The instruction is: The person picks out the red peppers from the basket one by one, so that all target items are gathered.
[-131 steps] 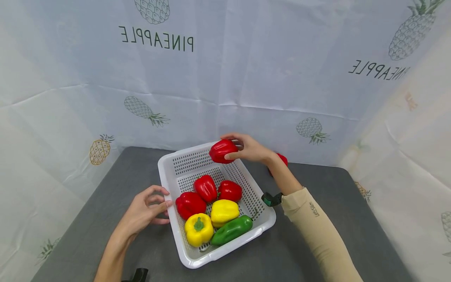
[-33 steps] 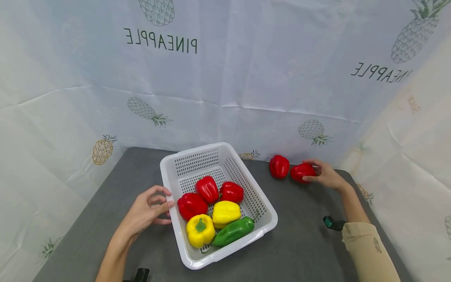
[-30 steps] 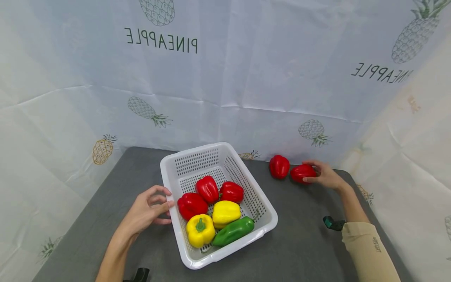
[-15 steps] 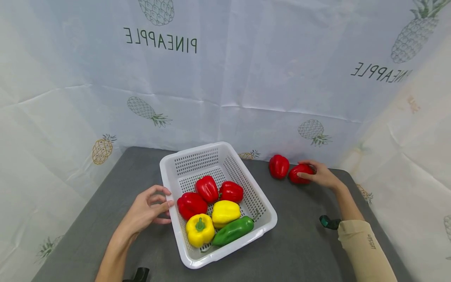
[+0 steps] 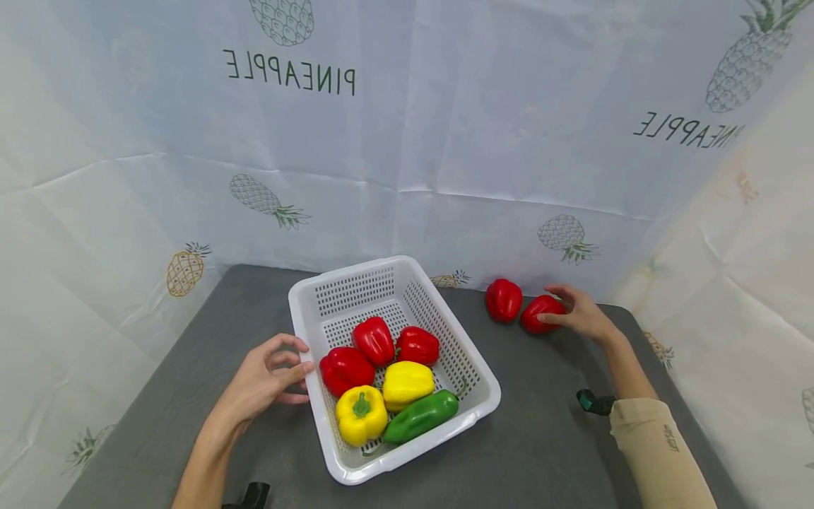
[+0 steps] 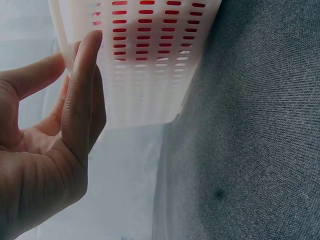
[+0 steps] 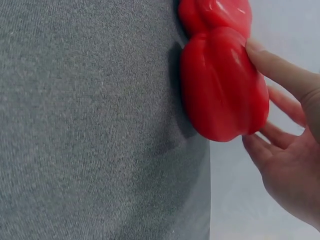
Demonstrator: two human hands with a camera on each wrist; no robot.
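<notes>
My left hand [image 5: 263, 378] pinches the left rim of a white plastic basket [image 5: 454, 332], thumb and fingers on either side of that rim in the left wrist view. At the table's far right, my right hand [image 5: 581, 314] is spread around a red bell pepper [image 5: 537, 316] lying on the table. Its thumb [image 7: 280, 70] touches the pepper; the other fingers stand loosely behind, partly hidden. A second red bell pepper [image 5: 504, 300] lies just left of it. Inside the basket are three red bell peppers [image 5: 374, 341], two yellow bell peppers [image 5: 407, 387] and a long green pepper [image 5: 421, 417].
The dark grey table [image 5: 528, 445] carries everything. A white curtain [image 5: 432, 141] with pineapple prints hangs close behind its back edge and on both sides. A black wrist device [image 5: 596, 402] is by the right sleeve.
The right hand has carried a red bell pepper from above the basket to the table's far right, then nudged it slightly left; now its fingers have loosened. The left hand stays at the rim.
</notes>
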